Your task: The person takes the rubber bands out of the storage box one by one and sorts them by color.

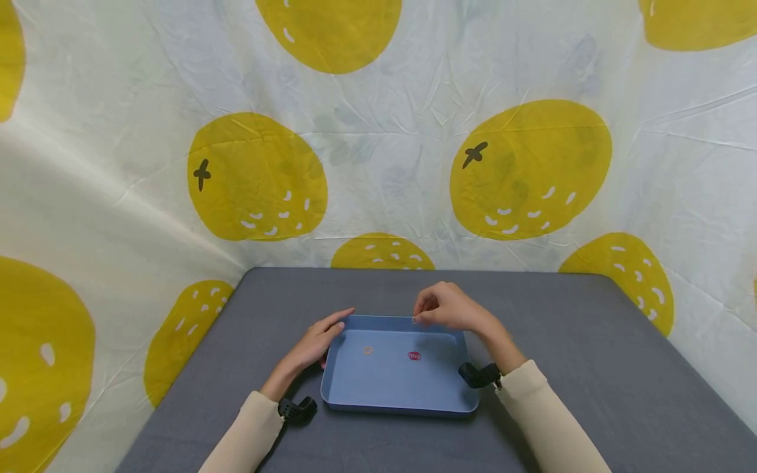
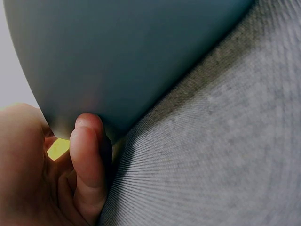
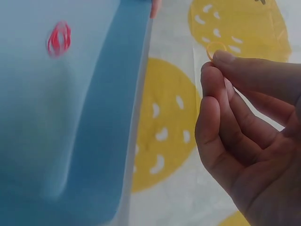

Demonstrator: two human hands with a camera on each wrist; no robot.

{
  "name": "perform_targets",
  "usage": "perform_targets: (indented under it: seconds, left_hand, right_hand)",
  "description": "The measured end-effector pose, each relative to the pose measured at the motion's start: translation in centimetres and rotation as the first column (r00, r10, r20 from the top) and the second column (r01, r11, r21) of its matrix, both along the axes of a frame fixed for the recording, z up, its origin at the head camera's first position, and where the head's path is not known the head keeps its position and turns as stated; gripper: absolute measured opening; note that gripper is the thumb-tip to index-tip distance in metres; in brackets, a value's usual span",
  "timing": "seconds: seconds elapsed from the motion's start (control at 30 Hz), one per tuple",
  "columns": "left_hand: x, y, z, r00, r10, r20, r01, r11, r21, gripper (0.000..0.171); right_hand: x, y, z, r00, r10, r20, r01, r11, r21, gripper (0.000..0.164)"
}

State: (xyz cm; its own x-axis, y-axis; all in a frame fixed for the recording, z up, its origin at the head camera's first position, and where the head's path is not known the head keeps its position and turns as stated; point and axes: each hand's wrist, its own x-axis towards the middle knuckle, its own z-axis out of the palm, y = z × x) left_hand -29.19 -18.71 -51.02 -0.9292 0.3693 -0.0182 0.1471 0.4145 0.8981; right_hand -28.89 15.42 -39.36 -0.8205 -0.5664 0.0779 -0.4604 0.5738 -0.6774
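Note:
A shallow blue tray (image 1: pixel 378 387) lies on the dark grey table. At its back left corner my left hand (image 1: pixel 313 341) grips the side, thumb at the rim and index finger stretched toward the back. The left wrist view shows a bent finger (image 2: pixel 89 150) against the tray's outer wall. Over the back rim, my right hand (image 1: pixel 449 309) pinches a thin yellow-orange rubber band (image 3: pixel 209 52) between thumb and fingertips; its loop sticks out past them. Inside the tray lie a small orange rubber band (image 1: pixel 368 351), left of the middle, and a tangled red bundle of bands (image 1: pixel 414 356).
The grey-covered table (image 1: pixel 568 368) extends around the tray on all sides. Behind and to the left hangs a pale curtain (image 1: pixel 390 177) printed with big yellow fruits. A black wrist device (image 1: pixel 479 375) on the right arm overlaps the tray's right edge in the head view.

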Motion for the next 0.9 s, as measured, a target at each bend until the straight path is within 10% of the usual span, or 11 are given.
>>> perform_targets:
  seconds: [0.9]
  left_hand:
    - [-0.1, 0.0, -0.1, 1.0, 0.002, -0.01, -0.002, 1.0, -0.004, 0.043]
  right_hand:
    - [0.6, 11.2, -1.9, 0.984, -0.176, -0.007, 0.176, 0.984, 0.029, 0.008]
